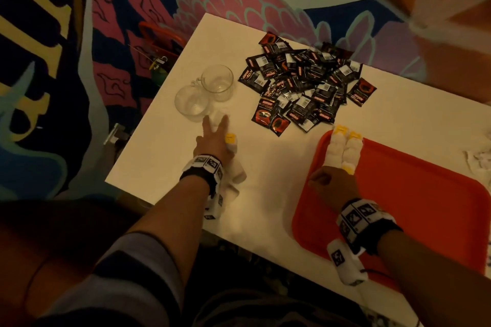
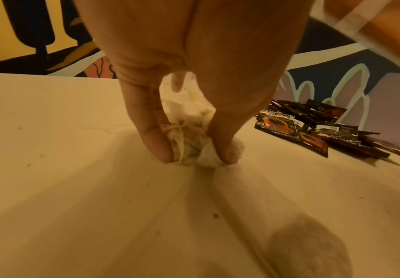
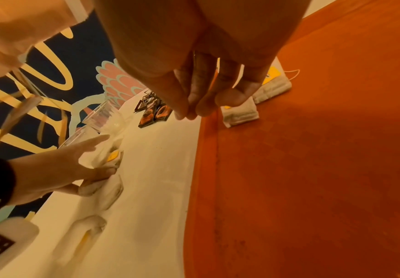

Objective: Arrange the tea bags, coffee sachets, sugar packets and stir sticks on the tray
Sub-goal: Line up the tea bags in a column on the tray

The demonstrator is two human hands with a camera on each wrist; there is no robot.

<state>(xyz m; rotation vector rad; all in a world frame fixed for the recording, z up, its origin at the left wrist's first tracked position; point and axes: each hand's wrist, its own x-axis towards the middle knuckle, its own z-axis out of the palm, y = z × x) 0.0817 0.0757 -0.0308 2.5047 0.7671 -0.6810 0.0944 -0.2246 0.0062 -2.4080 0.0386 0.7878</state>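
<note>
Clearly, on the left side of the counter, the left hand is reaching beside two clear glass mugs and pinching a tea bag between thumb and fingertip, its other fingers spreading forward. That bag is looking soft and very light, the paper crumpling under the pinch, so I judge it is wanting a gentle grip on its body or its yellow tag, never a tug on the thin string. More tea bags are lying just beside that hand on the counter.

Moving to the middle, a loose heap of dark coffee sachets is sitting at the far edge, well apart from both hands. They are looking flat, glossy and probably slippery, so taking one by an edge or corner is likely working best.

Further right, the orange tray is carrying two tea bags side by side at its far left corner. The right hand is hovering just behind them over the tray's rim, fingertips drawn together and gripping nothing.

No sugar packets or stir sticks are clearly showing.
</note>
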